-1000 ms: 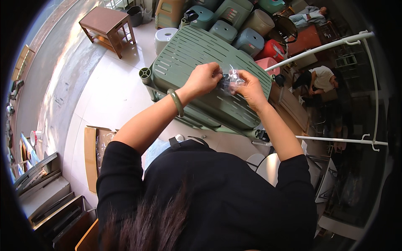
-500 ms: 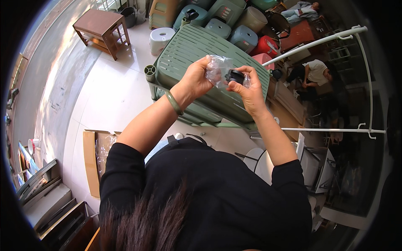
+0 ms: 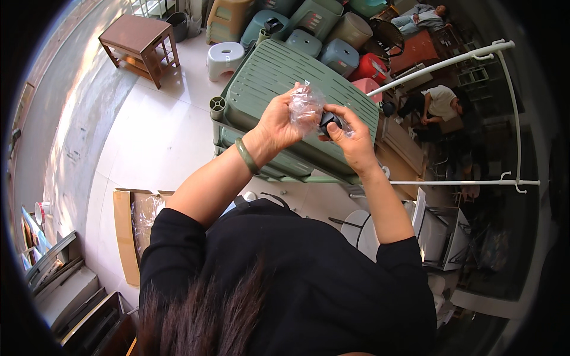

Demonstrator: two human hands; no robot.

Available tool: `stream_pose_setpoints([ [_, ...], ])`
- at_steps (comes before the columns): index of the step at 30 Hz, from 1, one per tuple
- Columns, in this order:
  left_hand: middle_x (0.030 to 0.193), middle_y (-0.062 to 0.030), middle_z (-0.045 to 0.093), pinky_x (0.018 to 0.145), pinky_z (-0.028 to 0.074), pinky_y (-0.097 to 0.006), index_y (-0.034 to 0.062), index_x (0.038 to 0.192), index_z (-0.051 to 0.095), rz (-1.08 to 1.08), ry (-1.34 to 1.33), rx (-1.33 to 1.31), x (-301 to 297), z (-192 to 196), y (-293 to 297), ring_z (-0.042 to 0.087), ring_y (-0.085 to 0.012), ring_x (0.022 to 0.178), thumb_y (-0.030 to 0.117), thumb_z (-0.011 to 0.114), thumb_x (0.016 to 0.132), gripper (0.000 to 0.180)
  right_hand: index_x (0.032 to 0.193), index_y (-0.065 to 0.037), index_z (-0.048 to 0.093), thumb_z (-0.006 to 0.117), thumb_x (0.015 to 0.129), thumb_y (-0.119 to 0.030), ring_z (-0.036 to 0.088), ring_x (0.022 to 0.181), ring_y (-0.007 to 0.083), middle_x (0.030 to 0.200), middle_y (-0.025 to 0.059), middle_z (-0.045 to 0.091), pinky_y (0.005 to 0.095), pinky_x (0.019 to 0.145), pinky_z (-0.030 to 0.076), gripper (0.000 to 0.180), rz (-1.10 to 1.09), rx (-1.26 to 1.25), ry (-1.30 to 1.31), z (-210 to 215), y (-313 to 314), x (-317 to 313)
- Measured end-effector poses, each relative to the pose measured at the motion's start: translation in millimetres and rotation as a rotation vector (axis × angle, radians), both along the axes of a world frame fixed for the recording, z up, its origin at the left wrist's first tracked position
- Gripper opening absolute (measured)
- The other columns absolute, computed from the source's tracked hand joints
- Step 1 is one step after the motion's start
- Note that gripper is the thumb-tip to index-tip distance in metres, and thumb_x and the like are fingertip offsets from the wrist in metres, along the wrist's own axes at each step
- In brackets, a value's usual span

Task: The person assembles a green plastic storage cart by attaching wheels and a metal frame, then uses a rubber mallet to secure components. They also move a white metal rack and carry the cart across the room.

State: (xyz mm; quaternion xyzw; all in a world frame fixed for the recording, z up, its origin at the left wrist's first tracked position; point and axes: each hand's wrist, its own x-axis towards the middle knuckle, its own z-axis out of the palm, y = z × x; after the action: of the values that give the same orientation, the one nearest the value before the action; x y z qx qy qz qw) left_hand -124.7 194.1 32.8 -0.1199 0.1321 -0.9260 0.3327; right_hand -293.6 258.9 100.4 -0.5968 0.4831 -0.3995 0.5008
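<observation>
Above a green slatted plastic rack (image 3: 255, 74), my two hands are close together. My left hand (image 3: 274, 123), with a green bangle at the wrist, is closed on a crumpled clear plastic bag (image 3: 307, 108). In my right hand (image 3: 358, 145), a black caster wheel (image 3: 330, 123) is pinched between thumb and fingers, and some clear plastic shows beside it. The rack's near-left corner has an uncapped hollow post end (image 3: 217, 104). A similar black caster (image 3: 273, 25) sits at the far-left corner post.
Plastic stools and bins, including a white stool (image 3: 225, 58), crowd the far side. A brown wooden table (image 3: 139, 38) stands far left. White rails (image 3: 463, 183) extend on the right, where a person in white (image 3: 440, 102) sits. Flattened cardboard (image 3: 124, 228) lies near my left arm.
Both hands have come slightly lower. The caster has turned in my right fingers and is now nearer the plastic bag. The whole view has shifted a little.
</observation>
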Motion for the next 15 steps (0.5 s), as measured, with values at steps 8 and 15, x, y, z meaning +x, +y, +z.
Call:
stream_pose_setpoints([
  [8,0.082,-0.0046,0.056,0.059,0.047,-0.029,0.0069,0.100,0.054,0.491,-1.062,-0.362,33,0,4,0.055,-0.0203,0.066,0.034,0.063,0.092,0.029,0.125,-0.002,0.050,0.059,0.094,-0.031,0.058,0.094,0.0262,0.113,0.0128,0.055,0.0320,0.071,0.051,0.044,0.041,0.472,-0.889,0,-13,7],
  [15,0.088,-0.0056,0.059,0.081,0.042,-0.039,0.0092,0.094,0.064,1.263,-1.748,-1.472,54,18,27,0.054,-0.0270,0.088,0.017,0.068,0.083,0.013,0.124,0.001,0.051,0.060,0.093,-0.034,0.056,0.091,0.0218,0.107,0.0110,0.054,0.0309,0.072,0.050,0.047,0.058,0.455,-0.686,-5,-21,25],
])
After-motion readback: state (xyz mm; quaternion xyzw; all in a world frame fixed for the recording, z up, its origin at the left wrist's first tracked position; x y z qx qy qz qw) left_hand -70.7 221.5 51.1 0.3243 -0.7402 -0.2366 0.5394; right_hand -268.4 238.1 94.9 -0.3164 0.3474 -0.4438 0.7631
